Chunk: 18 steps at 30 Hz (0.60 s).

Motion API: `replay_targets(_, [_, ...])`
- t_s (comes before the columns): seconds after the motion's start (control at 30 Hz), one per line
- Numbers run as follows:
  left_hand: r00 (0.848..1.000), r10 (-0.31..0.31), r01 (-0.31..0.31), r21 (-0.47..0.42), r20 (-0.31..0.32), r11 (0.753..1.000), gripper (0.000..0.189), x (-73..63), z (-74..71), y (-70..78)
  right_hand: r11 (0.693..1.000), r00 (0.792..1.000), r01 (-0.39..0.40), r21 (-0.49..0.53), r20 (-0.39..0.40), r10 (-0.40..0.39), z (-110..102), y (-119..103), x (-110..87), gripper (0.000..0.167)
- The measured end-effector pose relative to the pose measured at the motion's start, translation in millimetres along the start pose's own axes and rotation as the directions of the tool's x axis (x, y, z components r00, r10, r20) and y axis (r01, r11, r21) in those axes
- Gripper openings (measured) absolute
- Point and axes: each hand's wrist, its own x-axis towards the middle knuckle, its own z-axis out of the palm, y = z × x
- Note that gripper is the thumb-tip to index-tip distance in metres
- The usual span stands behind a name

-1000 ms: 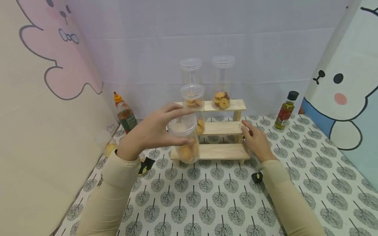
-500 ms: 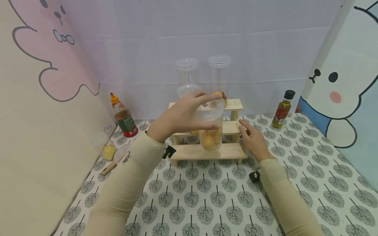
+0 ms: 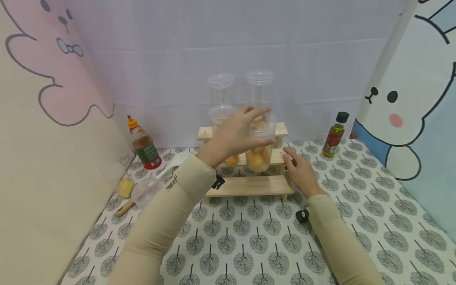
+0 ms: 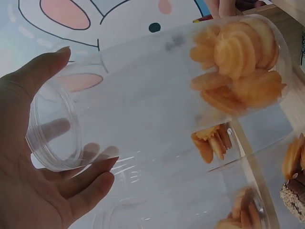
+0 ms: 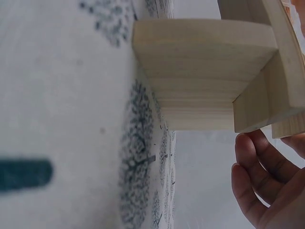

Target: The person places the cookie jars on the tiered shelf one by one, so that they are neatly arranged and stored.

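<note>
My left hand grips a tall clear jar near its lid, thumb and fingers around it. Golden cookies fill the jar's lower end, clearest in the left wrist view. The jar stands upright before the middle step of a three-step wooden rack; I cannot tell whether its base touches the wood. Fingertips of my right hand touch the rack's right end, as the right wrist view shows on the pale wood. Behind my left hand, another cookie jar is partly hidden on the middle step.
Two lidded jars, one on the left and one on the right, stand on the top step. A sauce bottle and clear wooden-handled utensil lie left; an oil bottle stands right on the patterned cloth.
My left hand has carried the jar rightward, from the rack's left part to its right, and slightly up toward the middle step. My right hand has stayed at the rack's end.
</note>
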Motion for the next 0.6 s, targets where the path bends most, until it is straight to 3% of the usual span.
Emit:
replay_targets(0.3, [0.995,-0.098,0.098,0.056,0.004,0.994,0.089,12.1,11.4,-0.7,1.0,1.0,-0.007,0.018,0.006,0.007,1.7,-2.8,-1.9,0.054])
replay_targets(0.6, [0.995,-0.098,0.1,0.059,-0.031,0.993,0.09,20.6,19.4,-0.6,1.0,1.0,-0.001,-0.002,-0.003,0.001,2.0,-1.2,-2.7,0.054])
